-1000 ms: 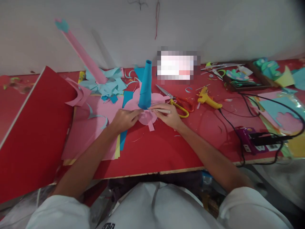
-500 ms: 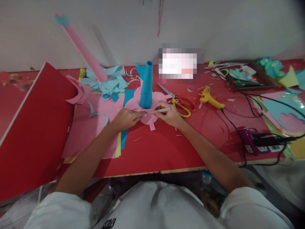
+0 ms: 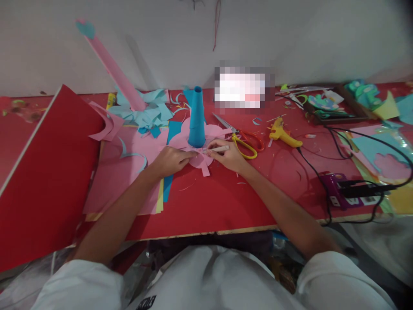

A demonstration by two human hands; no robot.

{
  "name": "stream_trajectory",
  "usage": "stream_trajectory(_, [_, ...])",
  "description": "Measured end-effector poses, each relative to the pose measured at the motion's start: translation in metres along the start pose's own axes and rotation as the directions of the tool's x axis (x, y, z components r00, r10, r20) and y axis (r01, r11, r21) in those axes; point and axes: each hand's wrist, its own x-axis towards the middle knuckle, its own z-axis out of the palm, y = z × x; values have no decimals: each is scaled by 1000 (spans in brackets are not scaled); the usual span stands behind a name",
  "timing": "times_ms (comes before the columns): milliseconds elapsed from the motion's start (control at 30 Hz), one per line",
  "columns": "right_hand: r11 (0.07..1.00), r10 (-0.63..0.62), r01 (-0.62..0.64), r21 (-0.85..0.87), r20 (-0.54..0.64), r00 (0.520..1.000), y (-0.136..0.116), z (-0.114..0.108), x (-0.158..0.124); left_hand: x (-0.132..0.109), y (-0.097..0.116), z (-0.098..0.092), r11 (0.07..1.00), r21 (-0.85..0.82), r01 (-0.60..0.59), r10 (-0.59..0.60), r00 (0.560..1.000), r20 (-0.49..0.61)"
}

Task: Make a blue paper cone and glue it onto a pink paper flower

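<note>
A pink paper flower (image 3: 214, 130) with scalloped petals and narrow strips lies on the red table. On it stands a rolled blue paper cone (image 3: 196, 120), narrow end up and leaning slightly. My left hand (image 3: 172, 161) is closed at the flower's near left side, thumb and index finger on the pink paper beside the cone's base. In my right hand (image 3: 227, 156) is a slim white pen (image 3: 221, 149), its tip low at the paper between both hands. The exact contact of the tip is too small to make out.
Scissors (image 3: 247, 144) with red and yellow handles and a yellow glue gun (image 3: 284, 133) lie to the right. A purple box (image 3: 338, 189) with black cables sits farther right. Pink sheets (image 3: 129, 185), a red board (image 3: 48, 181) and a pink paper tube (image 3: 112, 69) are left.
The blue cone's top has tipped a little to the left. My hands and the pen stay nearly in the same place.
</note>
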Motion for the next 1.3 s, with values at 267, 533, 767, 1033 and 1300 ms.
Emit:
stream_trajectory(267, [1000,6,-6,2,21,1000,2,-1,1,-1,-1,1,997,28,-71,72,996,-57])
stream_trajectory(533, [1000,-3,3,0,-6,1000,-1,0,2,-1,-1,1,999,21,-50,51,998,-22])
stream_trajectory(767, [999,44,-44,2,35,998,-2,1,-1,-2,-3,2,999,16,-44,44,999,-6])
stream_trajectory(1033, [999,29,-29,-34,0,1000,0,1,0,-2,-2,2,999,8,-42,42,999,-10])
stream_trajectory(1300, [999,35,-35,-19,-3,999,4,1,-1,-2,-1,0,997,-5,-77,77,997,-30])
